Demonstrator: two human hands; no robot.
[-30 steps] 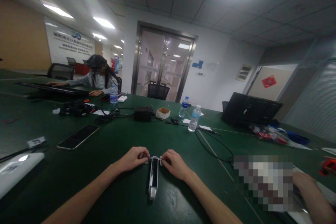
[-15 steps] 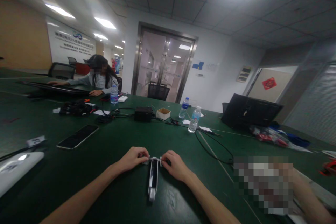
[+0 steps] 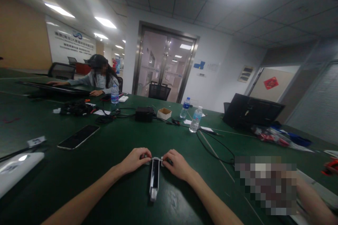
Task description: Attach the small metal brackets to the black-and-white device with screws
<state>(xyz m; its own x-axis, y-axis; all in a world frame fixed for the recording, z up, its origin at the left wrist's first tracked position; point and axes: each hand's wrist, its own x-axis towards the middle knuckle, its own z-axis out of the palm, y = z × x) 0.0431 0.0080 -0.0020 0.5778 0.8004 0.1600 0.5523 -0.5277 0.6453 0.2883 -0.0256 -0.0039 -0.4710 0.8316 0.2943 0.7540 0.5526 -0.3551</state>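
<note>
A narrow white-framed object [image 3: 154,176] with a dark strip along its middle lies on the green table [image 3: 121,197], pointing away from me. Its near end is a pale, blunt block, and its exact kind I cannot make out. At the far end, small light pieces stick out to both sides. My left hand [image 3: 136,159] pinches the left one between thumb and fingers. On the right, my right hand [image 3: 176,164] is closed on the other piece in the same way. The fingers partly hide both side pieces.
A phone [image 3: 78,137] lies to the left, near a white device [image 3: 19,172]. Beyond my hands are a black box [image 3: 144,114], an open small box [image 3: 164,113], cables and water bottles [image 3: 195,120]. Another person [image 3: 101,74] sits far left; someone's forearm [image 3: 314,197] reaches in at right.
My left hand has shifted very slightly to the right, toward the white-framed object. Otherwise both hands keep their hold, and the object stays in place.
</note>
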